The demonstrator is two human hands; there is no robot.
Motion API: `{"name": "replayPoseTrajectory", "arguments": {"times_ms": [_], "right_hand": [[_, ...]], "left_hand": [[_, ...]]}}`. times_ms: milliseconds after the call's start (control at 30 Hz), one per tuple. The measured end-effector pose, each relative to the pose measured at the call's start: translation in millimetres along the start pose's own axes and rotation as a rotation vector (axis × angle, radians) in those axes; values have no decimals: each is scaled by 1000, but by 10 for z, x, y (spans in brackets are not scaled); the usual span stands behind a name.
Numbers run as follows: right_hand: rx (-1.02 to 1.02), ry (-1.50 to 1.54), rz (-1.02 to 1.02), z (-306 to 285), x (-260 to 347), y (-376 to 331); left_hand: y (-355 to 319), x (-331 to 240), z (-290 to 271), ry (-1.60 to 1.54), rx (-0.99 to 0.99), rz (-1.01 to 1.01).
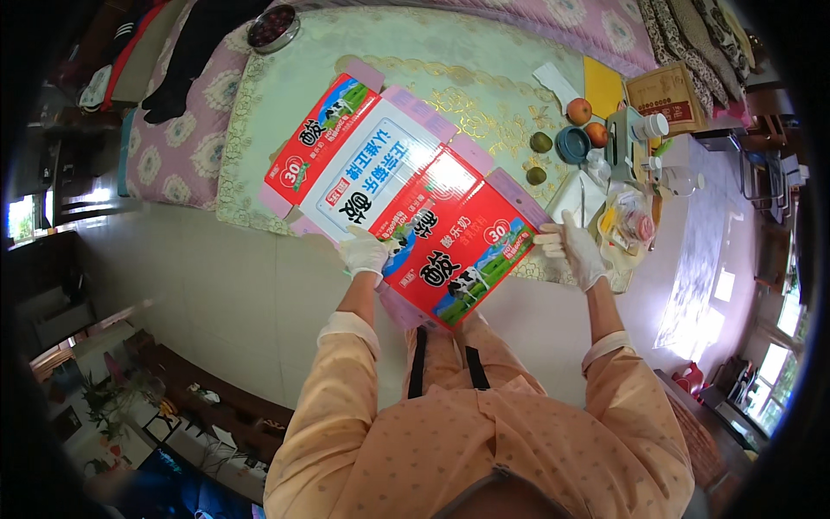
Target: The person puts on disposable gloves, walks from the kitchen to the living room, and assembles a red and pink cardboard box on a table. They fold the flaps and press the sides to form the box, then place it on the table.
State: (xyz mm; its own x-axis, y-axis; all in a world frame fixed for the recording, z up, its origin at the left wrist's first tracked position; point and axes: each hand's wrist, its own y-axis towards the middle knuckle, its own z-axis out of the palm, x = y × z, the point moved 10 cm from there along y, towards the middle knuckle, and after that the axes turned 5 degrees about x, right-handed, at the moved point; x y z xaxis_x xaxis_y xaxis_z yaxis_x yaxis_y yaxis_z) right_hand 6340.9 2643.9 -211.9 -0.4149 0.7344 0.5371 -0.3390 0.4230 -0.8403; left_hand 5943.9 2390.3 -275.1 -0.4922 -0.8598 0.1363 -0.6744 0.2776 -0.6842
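A flattened cardboard carton (450,233), red, white and blue with cow pictures and pink-purple flaps, lies slanted across the table's near edge. Its lower part sticks out over my lap. My left hand (364,257), in a thin white glove, is closed on the carton's left edge near the middle fold. My right hand (577,251), gloved as well, is at the carton's right corner. Its fingers are spread and stretched toward the edge, the fingertips touching it or very close. The carton's underside is hidden.
A pale green patterned cloth covers the table (259,95). At right stand apples (579,110), green fruits (540,142), a dark teal round container (572,145), a white bottle (650,126) and a plastic-wrapped package (629,227). A bowl of dark red fruit (273,29) sits far left.
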Motion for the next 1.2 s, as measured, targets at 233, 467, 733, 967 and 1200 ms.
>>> {"name": "replayPoseTrajectory", "arguments": {"times_ms": [233,467,733,967,1200], "right_hand": [[-152,-84,298,31,-1871,117],[273,613,166,1218,-2061,351],[171,673,42,1391,-1587,-52],[-73,76,-157,1166,-838,-514],[-187,-10,-213,368,-503,-583]], "left_hand": [[157,-4,-49,-92,121,-34],[31,274,59,-153,107,100],[-310,324,-91,-31,-47,223],[-157,392,-357,-138,6,283],[368,792,-1153,-323,-210,193]]}}
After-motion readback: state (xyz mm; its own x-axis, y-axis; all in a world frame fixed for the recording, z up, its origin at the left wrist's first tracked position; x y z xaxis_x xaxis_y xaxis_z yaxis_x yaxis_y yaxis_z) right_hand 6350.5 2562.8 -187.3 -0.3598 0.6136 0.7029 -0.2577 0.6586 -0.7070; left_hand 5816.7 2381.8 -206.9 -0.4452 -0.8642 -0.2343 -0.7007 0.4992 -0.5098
